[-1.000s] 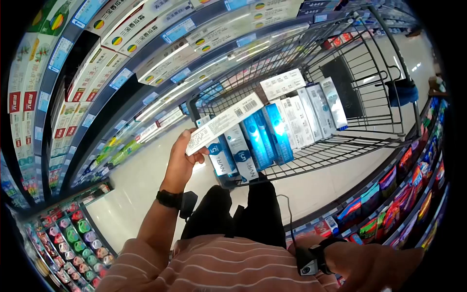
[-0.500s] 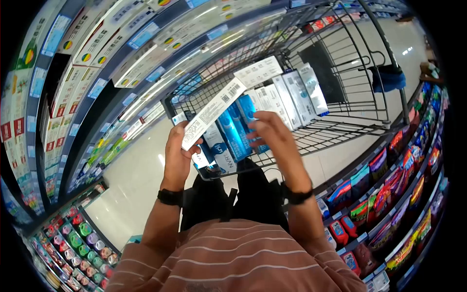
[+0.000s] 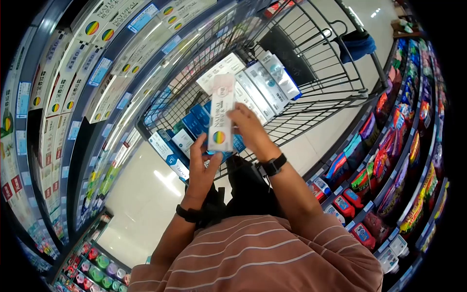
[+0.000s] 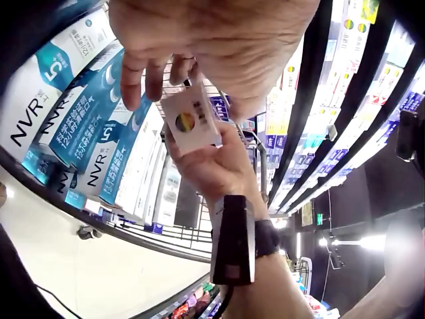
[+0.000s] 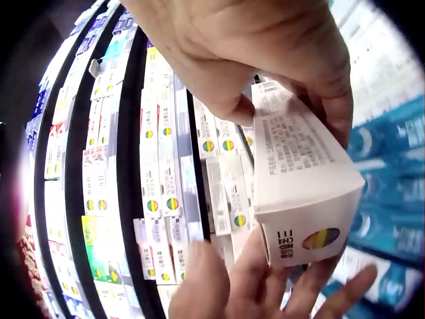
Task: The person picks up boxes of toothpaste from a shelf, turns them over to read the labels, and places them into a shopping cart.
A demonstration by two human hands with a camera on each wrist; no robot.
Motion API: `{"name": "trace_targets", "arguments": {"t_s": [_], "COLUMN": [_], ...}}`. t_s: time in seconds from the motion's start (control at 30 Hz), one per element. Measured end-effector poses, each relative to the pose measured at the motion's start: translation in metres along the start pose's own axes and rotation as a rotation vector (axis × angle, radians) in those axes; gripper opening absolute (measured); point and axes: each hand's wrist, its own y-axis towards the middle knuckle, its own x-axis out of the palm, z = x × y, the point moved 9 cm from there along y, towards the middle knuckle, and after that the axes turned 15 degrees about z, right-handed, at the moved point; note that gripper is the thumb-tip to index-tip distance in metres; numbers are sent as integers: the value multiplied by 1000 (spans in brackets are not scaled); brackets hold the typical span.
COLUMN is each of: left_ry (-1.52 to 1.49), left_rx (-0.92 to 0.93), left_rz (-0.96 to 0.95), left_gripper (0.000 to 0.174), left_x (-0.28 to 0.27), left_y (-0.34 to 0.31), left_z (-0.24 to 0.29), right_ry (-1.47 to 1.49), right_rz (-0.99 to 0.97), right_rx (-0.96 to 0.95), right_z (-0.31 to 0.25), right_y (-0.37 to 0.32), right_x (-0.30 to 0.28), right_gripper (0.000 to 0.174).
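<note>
A long white toothpaste box (image 3: 222, 109) with a rainbow disc and "NATURAL" lettering is upright in the head view, over the cart. My right hand (image 3: 252, 131) grips it by its side; in the right wrist view, thumb and fingers go round the far part of the box (image 5: 295, 159). My left hand (image 3: 200, 168) is at the lower end, its fingers spread and loose beside and behind the box. Below, the wire shopping cart (image 3: 311, 119) holds blue-and-white NVR boxes (image 3: 169, 155) and several white and silver boxes (image 3: 266, 87).
Shelves of boxed toothpaste (image 3: 63, 92) run along the left. Racks of colourful packets (image 3: 384, 160) and red bottles (image 3: 344, 207) line the right side. A dark blue cloth-like item (image 3: 357, 47) hangs near the cart's handle. Pale tiled floor (image 3: 141, 194) shows beneath.
My right hand has come in from the lower right and taken hold of the toothpaste box. The box has swung upright with its rainbow face showing. My left hand has loosened from it.
</note>
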Motion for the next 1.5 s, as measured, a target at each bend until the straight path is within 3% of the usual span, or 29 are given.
{"name": "trace_targets", "arguments": {"t_s": [0.07, 0.2, 0.27, 0.53, 0.67, 0.8, 0.93, 1.17, 1.3, 1.4, 1.5], "left_ry": [69, 108, 102, 107, 138, 136, 134, 153, 164, 185, 214], "left_rx": [-30, -68, -38, -117, -178, -205, -227, -215, -208, -213, -226], "left_rz": [-2, -31, -27, 41, 88, 84, 78, 79, 78, 72, 47], "left_gripper": [63, 52, 46, 42, 42, 44, 43, 40, 40, 40, 40], "left_x": [-5, -31, -50, -108, -115, -111, -102, -94, -87, -84, -80], "left_y": [8, 26, 32, 30, 28, 23, 18, 18, 18, 18, 17], "left_z": [-8, -13, -20, -28, -36, -42, -47, -50, -47, -53, -56], "right_ry": [-102, -257, -252, -586, -949, -970, -1198, -1275, -1114, -912, -1013], "right_rz": [73, 204, 177, 342, 395, 349, 336, 655, 562, 357, 352], "right_rx": [-80, -227, -318, -336, -413, -430, -670, -795, -677, -531, -595], "right_z": [-25, -82, -90, -119, -117, -96, -101, -140, -148, -126, -114], "right_y": [15, 38, 69, 134, 145, 157, 158, 161, 153, 159, 157], "right_x": [-22, -60, -79, -154, -167, -165, -156, -185, -198, -195, -183], "right_gripper": [37, 44, 43, 53, 52, 53, 48, 44, 53, 57, 57]}}
